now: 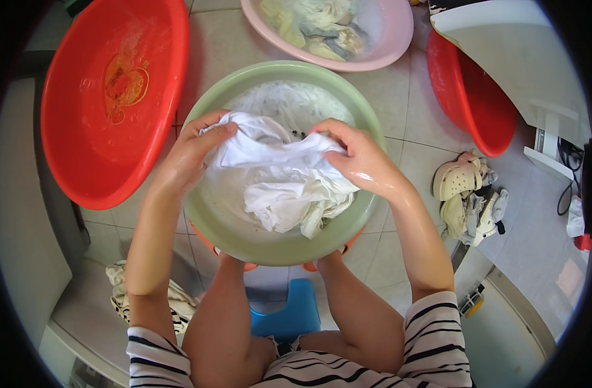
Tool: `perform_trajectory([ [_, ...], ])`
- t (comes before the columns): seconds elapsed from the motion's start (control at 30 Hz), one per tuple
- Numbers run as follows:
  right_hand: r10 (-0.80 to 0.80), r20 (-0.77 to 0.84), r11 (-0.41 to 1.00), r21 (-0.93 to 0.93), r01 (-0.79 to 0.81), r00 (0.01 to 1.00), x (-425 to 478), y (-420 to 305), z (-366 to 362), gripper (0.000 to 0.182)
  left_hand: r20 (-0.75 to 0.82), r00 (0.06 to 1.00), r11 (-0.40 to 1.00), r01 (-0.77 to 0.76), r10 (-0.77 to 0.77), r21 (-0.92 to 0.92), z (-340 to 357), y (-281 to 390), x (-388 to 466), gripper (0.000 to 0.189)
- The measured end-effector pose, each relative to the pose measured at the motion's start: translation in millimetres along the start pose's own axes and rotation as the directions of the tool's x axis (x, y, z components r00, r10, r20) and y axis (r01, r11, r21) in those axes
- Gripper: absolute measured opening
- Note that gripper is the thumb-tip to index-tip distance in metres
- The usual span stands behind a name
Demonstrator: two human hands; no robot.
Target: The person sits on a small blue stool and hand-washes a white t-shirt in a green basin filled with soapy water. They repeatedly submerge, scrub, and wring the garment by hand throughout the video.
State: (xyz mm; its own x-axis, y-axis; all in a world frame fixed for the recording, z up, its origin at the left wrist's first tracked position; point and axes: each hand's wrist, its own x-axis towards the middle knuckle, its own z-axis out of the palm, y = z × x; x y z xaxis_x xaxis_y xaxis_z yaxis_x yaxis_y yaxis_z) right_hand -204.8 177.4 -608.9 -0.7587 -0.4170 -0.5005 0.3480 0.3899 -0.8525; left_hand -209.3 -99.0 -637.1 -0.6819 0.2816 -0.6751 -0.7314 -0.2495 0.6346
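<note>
Between my two hands a wet white garment (272, 148) is stretched over a green plastic basin (281, 254). My left hand (199, 140) pinches one edge of the cloth between thumb and fingers. The opposite side is gripped by my right hand (351, 155), its fingers curled into the fabric. Below the cloth, more white laundry (296, 201) lies partly in cloudy, soapy water (218, 203). Suds and white fabric (286, 99) float toward the basin's far side. A few small dark spots show just behind the garment; I cannot tell what they are.
A red basin (82, 160) with a printed motif leans at left. Beyond stands a pink basin (320, 60) of soaking clothes. Another red basin (490, 114), clog shoes (458, 177) and socks are at right. A blue stool (296, 320) is beneath me; striped clothing (119, 291) lies lower left.
</note>
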Motion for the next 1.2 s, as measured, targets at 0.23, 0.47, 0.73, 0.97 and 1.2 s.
perform_trajectory([
  [0.23, -0.030, -0.009, 0.985, 0.167, 0.031, 1.000, -1.3, 3.9, -28.7, 0.024, 0.076, 0.982, 0.983, -0.177, 0.173, 0.053, 19.3, -10.1, 14.0, 0.037],
  [0.47, 0.036, -0.319, 0.921, -0.358, -0.156, 0.947, 49.1, 58.8, 42.6, 0.032, 0.156, 0.932, 0.461, -0.301, 0.326, 0.835, 34.5, -67.1, 56.8, 0.036],
  [0.73, 0.128, -0.418, 0.709, -0.596, -0.378, 0.899, 80.7, 97.8, 66.9, 0.025, -0.058, 0.988, 0.450, -0.013, 0.143, 0.893, 10.6, -97.9, 104.8, 0.044],
  [0.97, 0.180, -0.501, 0.951, 0.307, -0.020, 0.846, 67.9, 75.9, 60.1, 0.036, -0.080, 0.740, 0.562, -0.431, 0.668, 0.706, 22.0, -85.8, 73.3, 0.016],
  [1.2, -0.106, 0.121, -0.038, 0.991, -0.126, 0.987, 71.3, 88.0, 82.0, 0.035, 0.603, 0.284, -0.138, -0.819, 0.745, 0.556, 93.5, -51.0, 18.1, 0.003],
])
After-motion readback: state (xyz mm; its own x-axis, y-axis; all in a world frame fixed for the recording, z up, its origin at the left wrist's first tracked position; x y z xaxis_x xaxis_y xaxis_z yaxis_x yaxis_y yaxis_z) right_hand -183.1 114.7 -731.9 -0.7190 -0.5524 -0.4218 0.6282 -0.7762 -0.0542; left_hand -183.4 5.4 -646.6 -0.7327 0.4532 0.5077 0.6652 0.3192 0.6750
